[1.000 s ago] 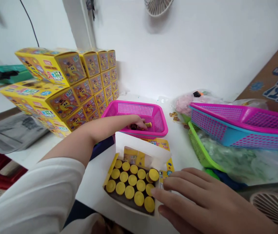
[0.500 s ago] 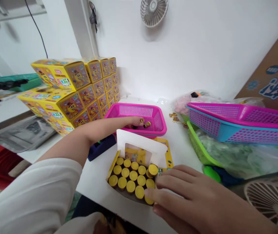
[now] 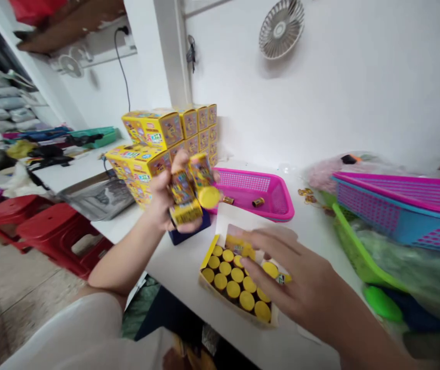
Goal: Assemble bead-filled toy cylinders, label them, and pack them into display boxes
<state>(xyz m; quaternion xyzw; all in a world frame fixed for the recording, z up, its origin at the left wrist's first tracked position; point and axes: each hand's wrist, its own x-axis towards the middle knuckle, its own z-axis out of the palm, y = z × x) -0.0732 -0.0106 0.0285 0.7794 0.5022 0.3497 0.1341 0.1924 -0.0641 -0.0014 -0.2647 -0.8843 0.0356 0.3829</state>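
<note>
Raised above the table, my left hand (image 3: 161, 200) is wrapped round two small printed canisters (image 3: 182, 189) with yellow lids. An open yellow carton (image 3: 235, 308) stands below and to the right, filled with rows of upright canisters (image 3: 237, 275) whose yellow lids face up. Its white flap (image 3: 225, 218) is lifted at the back. My right hand (image 3: 300, 277) hovers over the carton's right side with its fingers stretched out and holding nothing. Behind the carton, a pink basket (image 3: 287, 205) has two canisters (image 3: 258, 202) lying in it.
Stacked yellow boxes (image 3: 152, 128) stand at the back left. On the right, pink and blue baskets (image 3: 389, 205) rest over a green basket (image 3: 343, 246) of plastic bags. Red stools (image 3: 54, 226) stand left of the table, and a fan (image 3: 280, 29) hangs on the wall.
My left hand has come out of the pink basket and up to the left, now with canisters in it. My right hand has lifted slightly from the carton. The view has turned left.
</note>
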